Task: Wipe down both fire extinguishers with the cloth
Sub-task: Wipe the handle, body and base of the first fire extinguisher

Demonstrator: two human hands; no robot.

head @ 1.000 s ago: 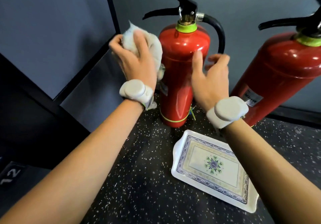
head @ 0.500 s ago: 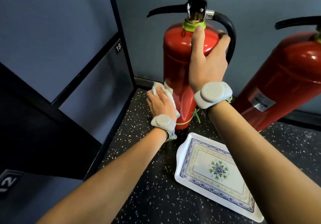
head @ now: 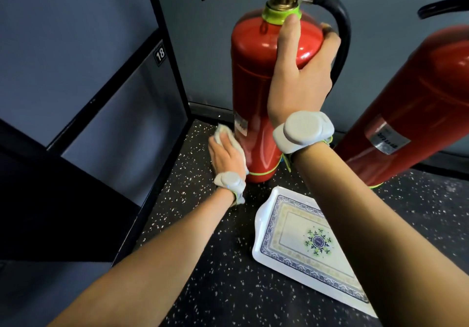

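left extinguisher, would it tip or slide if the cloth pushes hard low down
The left extinguisher is tall on a narrow base, so probably top-heavy and tippable. The right hand grips its shoulder, likely steadying it. Its glossy shell probably lets the cloth glide.

A small black plate (head: 160,54) on the dark frame of the grey panel at left is showing the white number "18". The left extinguisher (head: 253,78) is carrying a pale sticker (head: 240,126), and the right extinguisher (head: 416,113) a silver label (head: 387,137); their print is reading too blurred to make out.
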